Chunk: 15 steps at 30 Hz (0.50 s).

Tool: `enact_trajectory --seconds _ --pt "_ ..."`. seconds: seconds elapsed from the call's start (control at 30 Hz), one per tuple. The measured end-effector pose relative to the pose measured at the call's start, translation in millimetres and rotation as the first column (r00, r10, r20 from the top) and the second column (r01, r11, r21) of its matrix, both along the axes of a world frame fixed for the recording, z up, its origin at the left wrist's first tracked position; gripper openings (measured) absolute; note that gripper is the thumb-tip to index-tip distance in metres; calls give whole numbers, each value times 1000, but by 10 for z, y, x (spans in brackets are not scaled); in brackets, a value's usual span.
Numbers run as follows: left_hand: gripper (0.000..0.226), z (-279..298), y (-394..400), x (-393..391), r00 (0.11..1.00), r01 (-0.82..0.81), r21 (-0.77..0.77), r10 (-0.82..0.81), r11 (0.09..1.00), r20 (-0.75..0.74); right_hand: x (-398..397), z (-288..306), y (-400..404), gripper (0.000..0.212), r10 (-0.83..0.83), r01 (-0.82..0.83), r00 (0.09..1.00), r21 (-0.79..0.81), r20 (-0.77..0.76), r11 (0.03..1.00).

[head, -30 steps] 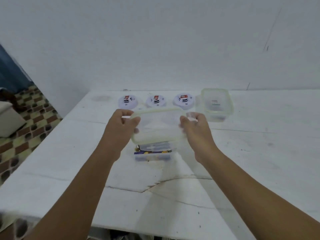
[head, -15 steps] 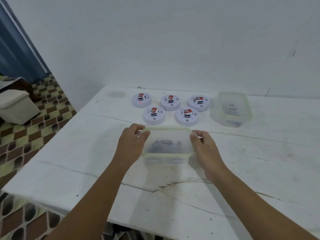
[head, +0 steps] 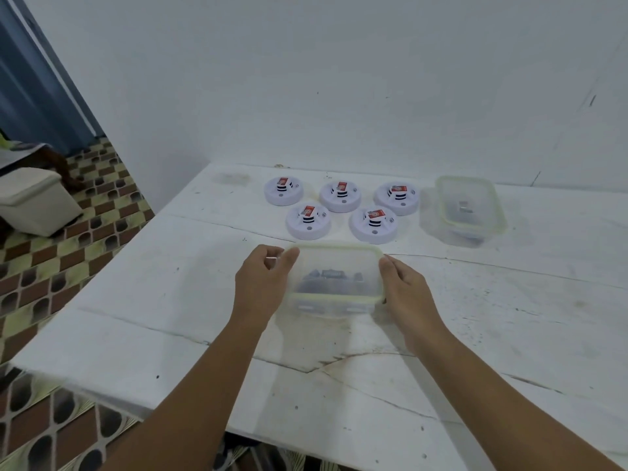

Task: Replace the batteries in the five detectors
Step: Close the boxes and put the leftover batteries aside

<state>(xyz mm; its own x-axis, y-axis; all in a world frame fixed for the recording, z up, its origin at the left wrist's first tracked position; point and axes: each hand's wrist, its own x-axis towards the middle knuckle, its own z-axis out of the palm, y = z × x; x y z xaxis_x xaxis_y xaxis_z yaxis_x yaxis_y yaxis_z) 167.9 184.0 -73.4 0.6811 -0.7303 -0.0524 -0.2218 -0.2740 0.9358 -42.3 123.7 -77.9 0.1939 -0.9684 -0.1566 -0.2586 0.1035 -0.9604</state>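
While five round white plastic detectors with red-and-white labels sit in two rows toward the back of the white, cracked bench point(head: 170, 328), three behind point(head: 283, 191) point(head: 340, 196) point(head: 397, 198) and two in front point(head: 308, 221) point(head: 373, 225), none of them touching, a clear rectangular plastic container with a pale yellow-green rimmed lid point(head: 334, 279) rests on the bench just in front of them, with dark, blurred items showing through it that I cannot make out for certain. The left hand point(head: 260, 285) grips the container's left end, thumb curled over the lid's corner, and the right hand point(head: 406, 288) grips its right end, so both hands are clamped on it from opposite sides. To the right of the detectors, well apart from the hands, stands a second clear plastic container with a similar rim point(head: 467, 207), something small and dark inside. Beyond the bench's left edge lie a brown-and-green patterned tile floor point(head: 68, 239), a beige lidded bin point(head: 35, 200) and a blue curtain point(head: 32, 83).
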Motion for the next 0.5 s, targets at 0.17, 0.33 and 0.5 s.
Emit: enact_trajectory --seconds 0.17,0.33,0.5 --pt "56 56 193 -122 994 -100 -72 103 992 46 2 -45 -9 91 -2 0 999 -47 -35 999" --pt "62 -72 264 -308 998 -9 -22 10 1000 66 50 -72 34 78 -12 12 1000 -62 -13 998" --pt "47 -94 219 -381 984 -63 -89 47 994 -173 157 -127 109 53 -90 90 996 -55 11 994"
